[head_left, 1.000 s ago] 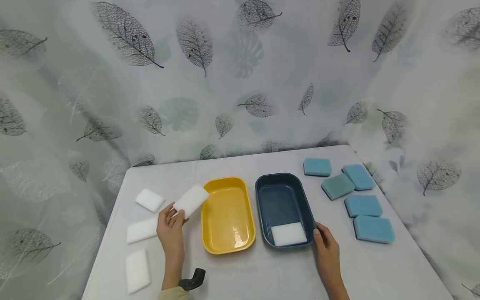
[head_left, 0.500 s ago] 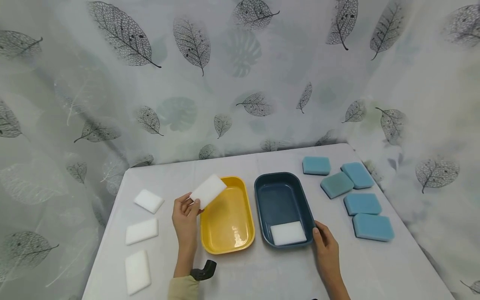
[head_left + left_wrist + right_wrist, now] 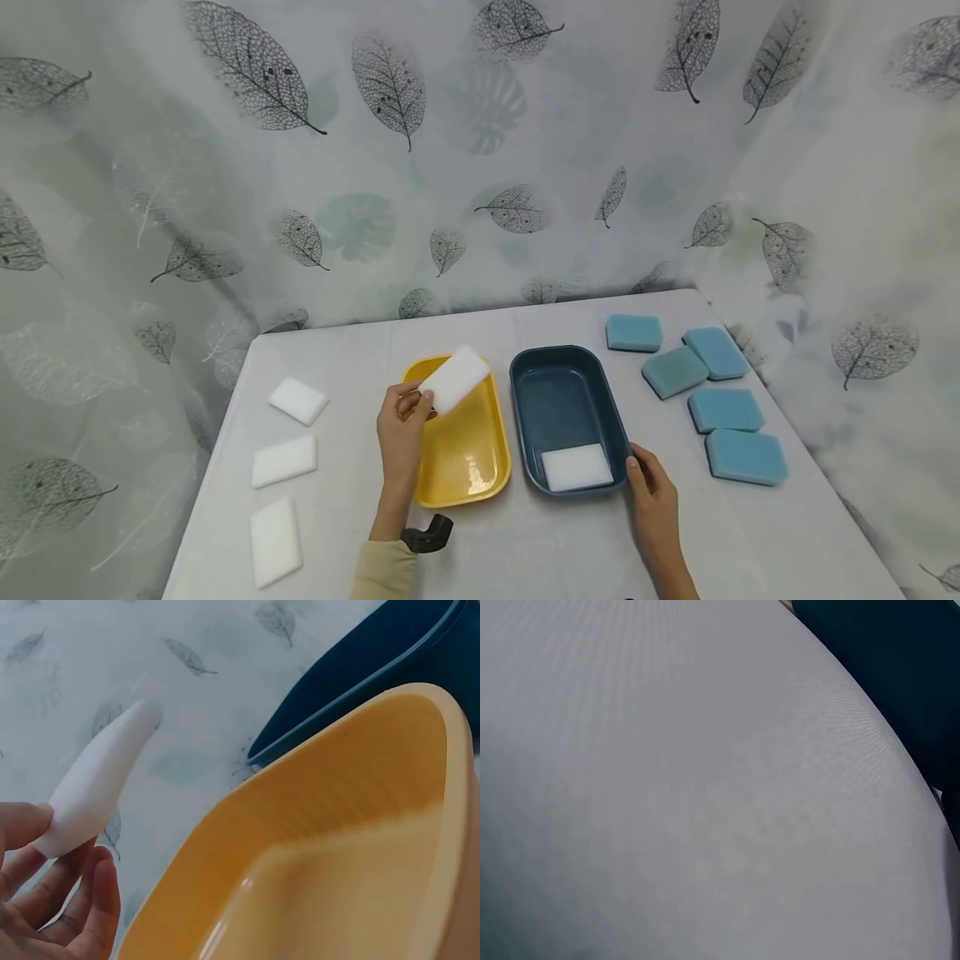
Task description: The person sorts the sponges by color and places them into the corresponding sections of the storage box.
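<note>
A leaf-printed curtain backs a white table, where the left hand pinches a raised white block, overlapping the twelve o'clock end of the yellow tray in the head view. Well apart, the right hand touches the navy tray at four o'clock; I cannot tell whether it grips.
</note>
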### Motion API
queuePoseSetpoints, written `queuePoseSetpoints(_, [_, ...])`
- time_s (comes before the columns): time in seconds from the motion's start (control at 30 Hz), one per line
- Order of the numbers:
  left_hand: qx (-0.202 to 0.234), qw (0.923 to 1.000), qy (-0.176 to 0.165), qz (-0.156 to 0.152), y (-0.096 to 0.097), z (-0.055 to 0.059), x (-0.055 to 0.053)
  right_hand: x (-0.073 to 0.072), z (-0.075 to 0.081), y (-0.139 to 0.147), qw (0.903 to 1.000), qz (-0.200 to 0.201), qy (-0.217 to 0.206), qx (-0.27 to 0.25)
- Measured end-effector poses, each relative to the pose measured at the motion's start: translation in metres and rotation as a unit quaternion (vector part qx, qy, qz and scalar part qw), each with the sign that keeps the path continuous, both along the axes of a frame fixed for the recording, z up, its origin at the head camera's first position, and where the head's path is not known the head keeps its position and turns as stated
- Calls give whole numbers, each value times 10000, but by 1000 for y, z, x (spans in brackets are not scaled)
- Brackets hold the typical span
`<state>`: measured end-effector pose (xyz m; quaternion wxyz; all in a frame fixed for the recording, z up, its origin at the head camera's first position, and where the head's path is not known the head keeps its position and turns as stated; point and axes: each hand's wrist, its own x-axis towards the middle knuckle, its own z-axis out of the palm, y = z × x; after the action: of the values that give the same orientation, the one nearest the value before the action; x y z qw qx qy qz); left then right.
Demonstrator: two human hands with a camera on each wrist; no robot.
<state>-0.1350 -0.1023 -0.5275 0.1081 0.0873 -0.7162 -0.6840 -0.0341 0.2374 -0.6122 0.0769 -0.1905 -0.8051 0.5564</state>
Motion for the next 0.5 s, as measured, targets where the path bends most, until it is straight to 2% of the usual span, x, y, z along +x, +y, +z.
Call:
queuePoseSetpoints(0.17, [-334,9990,32,-282,10,2,-3,0,-1,-1,10000,-45,-23,-45])
queuePoseSetpoints(0.3, [-586,9973,160,-409,20,2,-5,0,-1,-1,10000,-42,17,-55])
queuePoseSetpoints(0.5, [-859,9947,112,-561,39,3,-10,-1,0,0,10000,-53,65,-6])
